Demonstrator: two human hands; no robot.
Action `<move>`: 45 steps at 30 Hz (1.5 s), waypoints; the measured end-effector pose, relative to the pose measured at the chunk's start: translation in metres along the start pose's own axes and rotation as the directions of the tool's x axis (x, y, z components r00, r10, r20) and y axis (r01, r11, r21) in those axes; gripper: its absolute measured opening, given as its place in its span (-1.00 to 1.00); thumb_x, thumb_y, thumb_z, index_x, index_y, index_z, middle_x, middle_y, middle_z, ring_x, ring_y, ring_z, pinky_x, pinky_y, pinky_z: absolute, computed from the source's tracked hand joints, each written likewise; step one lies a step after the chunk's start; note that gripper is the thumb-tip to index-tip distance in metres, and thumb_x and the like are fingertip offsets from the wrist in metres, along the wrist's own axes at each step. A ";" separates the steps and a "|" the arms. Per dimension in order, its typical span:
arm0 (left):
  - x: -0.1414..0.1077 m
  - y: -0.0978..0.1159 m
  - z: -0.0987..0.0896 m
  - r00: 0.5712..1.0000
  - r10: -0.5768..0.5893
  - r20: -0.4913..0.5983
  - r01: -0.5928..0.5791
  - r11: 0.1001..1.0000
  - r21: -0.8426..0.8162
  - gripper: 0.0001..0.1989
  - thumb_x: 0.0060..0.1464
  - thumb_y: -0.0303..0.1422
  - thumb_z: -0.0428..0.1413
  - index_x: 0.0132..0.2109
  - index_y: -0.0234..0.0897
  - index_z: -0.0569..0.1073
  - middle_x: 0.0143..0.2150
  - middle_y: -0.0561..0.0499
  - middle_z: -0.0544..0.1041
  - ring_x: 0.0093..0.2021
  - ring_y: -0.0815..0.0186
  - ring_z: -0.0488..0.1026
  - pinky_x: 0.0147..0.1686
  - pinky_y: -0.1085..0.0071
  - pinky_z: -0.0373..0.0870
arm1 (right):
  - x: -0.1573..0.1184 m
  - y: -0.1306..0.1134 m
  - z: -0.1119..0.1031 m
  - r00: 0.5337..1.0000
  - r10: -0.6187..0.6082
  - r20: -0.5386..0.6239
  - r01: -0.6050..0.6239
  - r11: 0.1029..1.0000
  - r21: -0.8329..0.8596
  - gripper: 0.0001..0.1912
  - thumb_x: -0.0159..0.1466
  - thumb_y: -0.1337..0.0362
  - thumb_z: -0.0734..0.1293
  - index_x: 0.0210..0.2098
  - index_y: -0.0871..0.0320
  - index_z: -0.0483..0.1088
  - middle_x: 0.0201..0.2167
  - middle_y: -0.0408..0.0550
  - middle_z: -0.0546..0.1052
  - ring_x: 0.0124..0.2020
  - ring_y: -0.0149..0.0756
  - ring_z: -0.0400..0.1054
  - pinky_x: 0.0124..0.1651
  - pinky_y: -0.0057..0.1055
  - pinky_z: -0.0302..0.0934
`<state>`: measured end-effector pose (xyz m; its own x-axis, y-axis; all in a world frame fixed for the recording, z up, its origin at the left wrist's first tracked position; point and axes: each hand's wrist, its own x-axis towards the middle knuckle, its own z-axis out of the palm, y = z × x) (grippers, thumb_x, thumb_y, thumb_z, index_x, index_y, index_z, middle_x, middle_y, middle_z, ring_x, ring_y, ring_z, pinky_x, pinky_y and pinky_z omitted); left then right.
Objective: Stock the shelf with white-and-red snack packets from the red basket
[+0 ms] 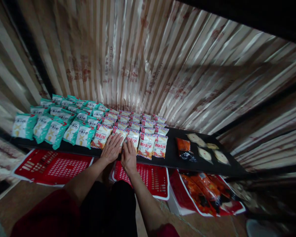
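Note:
My left hand (111,147) lies flat, fingers stretched, on the lower front of a white and orange snack bag (119,132) in the front row. Just beside it, my right hand (129,157) rests its extended fingers on the neighbouring snack bag (133,136). Both hands are open and press on the packs without wrapping round them. Two more white and orange snack bags (146,145) stand to the right, and rows of the same kind sit behind. Teal and white snack bags (84,134) fill the left part of the black shelf (171,143).
An orange packet (184,144) and several pale flat packets (204,154) lie on the shelf's right part. Below stand a red basket (61,166), another red basket (153,177), and a third basket (239,209) holding orange packs (204,186). Striped sheeting (143,65) backs the shelf.

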<state>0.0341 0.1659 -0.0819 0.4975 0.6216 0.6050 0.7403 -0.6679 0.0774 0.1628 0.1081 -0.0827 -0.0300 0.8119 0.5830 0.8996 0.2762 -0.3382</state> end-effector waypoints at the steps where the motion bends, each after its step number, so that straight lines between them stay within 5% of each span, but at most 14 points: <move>1: 0.000 0.000 0.000 1.000 -0.002 0.002 0.002 1.000 0.006 -0.51 0.22 -0.37 -0.15 0.28 -0.33 0.10 0.33 -0.14 0.09 0.35 0.16 -0.10 0.27 0.08 -0.06 | 0.001 0.000 0.000 1.000 -0.003 -0.002 0.003 1.000 -0.001 -0.43 0.19 0.50 0.13 0.21 0.22 0.17 0.27 0.17 0.14 0.34 -0.11 -0.17 0.22 0.02 0.03; 32: 0.002 -0.006 -0.003 1.000 -0.011 -0.019 0.010 0.998 -0.057 -0.50 0.20 -0.36 -0.12 0.27 -0.28 0.13 0.33 -0.07 0.11 0.34 0.19 -0.06 0.28 0.09 -0.04 | 0.011 0.013 0.016 0.995 -0.082 -0.065 0.080 0.996 -0.029 -0.37 0.21 0.45 0.13 0.27 0.15 0.03 0.27 0.15 0.12 0.31 -0.04 -0.08 0.15 0.12 0.13; 45: 0.002 -0.009 0.003 1.000 -0.005 -0.020 0.003 0.994 -0.107 -0.51 0.21 -0.35 -0.14 0.28 -0.29 0.12 0.33 -0.05 0.09 0.34 0.19 -0.07 0.28 0.12 -0.03 | 0.014 0.000 0.018 0.995 -0.085 -0.053 0.081 0.994 -0.073 -0.33 0.23 0.46 0.12 0.31 0.12 -0.10 0.26 0.16 0.15 0.31 -0.06 -0.06 0.16 0.10 0.12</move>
<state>0.0296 0.1742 -0.0836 0.4847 0.6166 0.6204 0.6891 -0.7060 0.1633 0.1542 0.1289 -0.0879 -0.0832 0.7570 0.6481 0.9237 0.3026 -0.2348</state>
